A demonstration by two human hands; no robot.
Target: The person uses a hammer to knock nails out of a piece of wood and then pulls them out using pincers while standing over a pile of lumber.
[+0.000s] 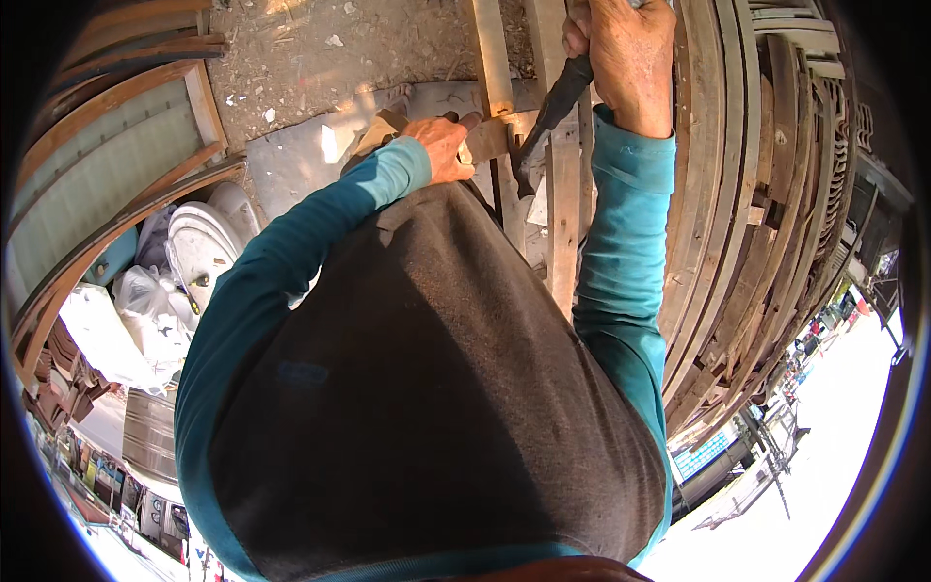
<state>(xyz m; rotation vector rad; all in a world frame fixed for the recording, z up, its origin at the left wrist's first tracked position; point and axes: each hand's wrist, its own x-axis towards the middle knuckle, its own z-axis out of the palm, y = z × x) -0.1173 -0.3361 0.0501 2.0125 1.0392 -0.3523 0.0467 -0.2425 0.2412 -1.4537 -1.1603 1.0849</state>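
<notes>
My right hand (pixel 635 53) is raised at the top, closed in a fist. From it a long dark tool (pixel 555 112) slants down to the left over the timbers; its kind is not clear, and its upper part is hidden by the hand and the picture edge. My left hand (pixel 441 145) is at the upper middle, its fingers curled round the end of a short wooden piece (pixel 492 142). This piece lies across narrow wooden beams (pixel 562 209). Part of the left hand's grip is hidden behind its back and thumb.
Long planks (pixel 713 165) are stacked along my right side. On the left a framed panel (pixel 116 150) leans near white plastic seats (pixel 204 242) and bags (pixel 150 315). Ahead lies dirt ground (pixel 359 48) with scraps, beside a grey slab (pixel 291 160).
</notes>
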